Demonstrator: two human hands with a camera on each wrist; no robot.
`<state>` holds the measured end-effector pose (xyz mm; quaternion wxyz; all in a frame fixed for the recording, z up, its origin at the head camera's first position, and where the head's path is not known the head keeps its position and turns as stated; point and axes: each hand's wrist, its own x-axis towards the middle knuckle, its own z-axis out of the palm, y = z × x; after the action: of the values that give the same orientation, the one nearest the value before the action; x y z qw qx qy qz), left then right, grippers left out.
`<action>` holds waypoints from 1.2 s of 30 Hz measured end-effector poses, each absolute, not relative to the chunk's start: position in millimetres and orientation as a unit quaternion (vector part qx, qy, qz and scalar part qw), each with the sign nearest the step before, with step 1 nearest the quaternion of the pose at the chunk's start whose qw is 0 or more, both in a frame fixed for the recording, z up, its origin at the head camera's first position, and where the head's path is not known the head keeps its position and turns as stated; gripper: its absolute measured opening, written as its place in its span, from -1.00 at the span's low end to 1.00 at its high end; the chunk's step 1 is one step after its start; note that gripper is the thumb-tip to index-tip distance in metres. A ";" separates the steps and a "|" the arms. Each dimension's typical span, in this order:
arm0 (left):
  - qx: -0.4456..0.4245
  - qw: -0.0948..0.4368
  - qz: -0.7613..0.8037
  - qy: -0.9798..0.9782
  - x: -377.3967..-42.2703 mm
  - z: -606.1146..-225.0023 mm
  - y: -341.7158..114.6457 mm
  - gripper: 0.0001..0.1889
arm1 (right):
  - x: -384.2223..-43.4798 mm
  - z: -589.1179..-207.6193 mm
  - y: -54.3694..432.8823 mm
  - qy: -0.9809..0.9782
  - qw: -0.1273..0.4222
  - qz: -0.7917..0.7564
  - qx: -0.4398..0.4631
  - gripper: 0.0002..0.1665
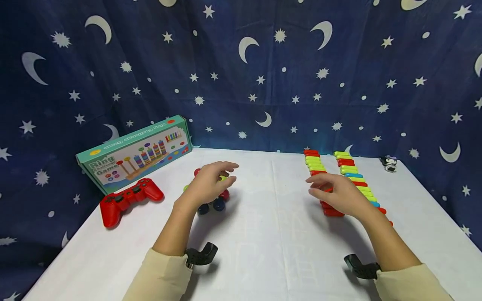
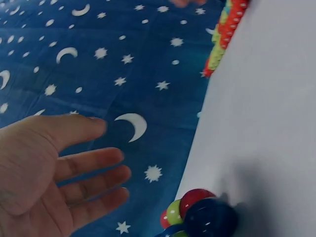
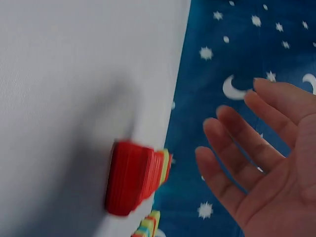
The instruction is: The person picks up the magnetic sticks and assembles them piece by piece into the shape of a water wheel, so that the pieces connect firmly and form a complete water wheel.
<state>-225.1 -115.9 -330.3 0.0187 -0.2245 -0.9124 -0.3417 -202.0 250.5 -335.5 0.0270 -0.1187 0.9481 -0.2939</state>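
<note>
In the head view my left hand [image 1: 208, 184] hovers over a cluster of shiny balls in red, yellow-green and dark blue [image 1: 219, 204], hiding part of it. The left wrist view shows that hand's fingers [image 2: 94, 160] loosely extended with nothing held, and the dark blue ball [image 2: 210, 219] apart from them. My right hand [image 1: 339, 194] is held above two rows of small coloured pieces, covering part of the nearer row [image 1: 314, 161]. Seen from the right wrist, its relaxed fingers [image 3: 237, 148] hold nothing and stay apart from the red pieces [image 3: 131, 177].
A red game controller [image 1: 132, 198] lies at the left, in front of a green Ring Challenge Game box [image 1: 139, 152]. The second row of pieces [image 1: 354, 175] runs along the right. A small black-and-white figure [image 1: 389, 163] stands at the far right corner of the white table [image 1: 256, 259].
</note>
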 end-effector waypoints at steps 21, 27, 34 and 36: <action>-0.185 -0.023 -0.198 -0.962 -235.0 -354.7 -116.2 -0.69 | -194.7 -344.1 305.7 0.964 0.165 -0.187 -0.089 -0.64; -0.177 -0.027 -0.184 -0.966 -235.0 -353.8 -115.7 -0.71 | -197.9 -349.0 301.4 0.969 0.161 -0.164 -0.093 -0.64; -0.166 -0.059 -0.204 -0.963 -239.2 -353.4 -117.5 -0.75 | -200.2 -352.2 294.3 0.969 0.172 -0.154 -0.090 -0.63; -0.164 -0.069 -0.208 -0.962 -240.4 -352.9 -118.2 -0.76 | -200.0 -354.8 292.0 0.968 0.177 -0.154 -0.087 -0.62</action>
<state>-240.4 -118.2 -352.9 -0.0691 -0.1635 -0.9618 -0.2082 -200.0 292.0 -354.8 0.1766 -0.0870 0.9682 -0.1542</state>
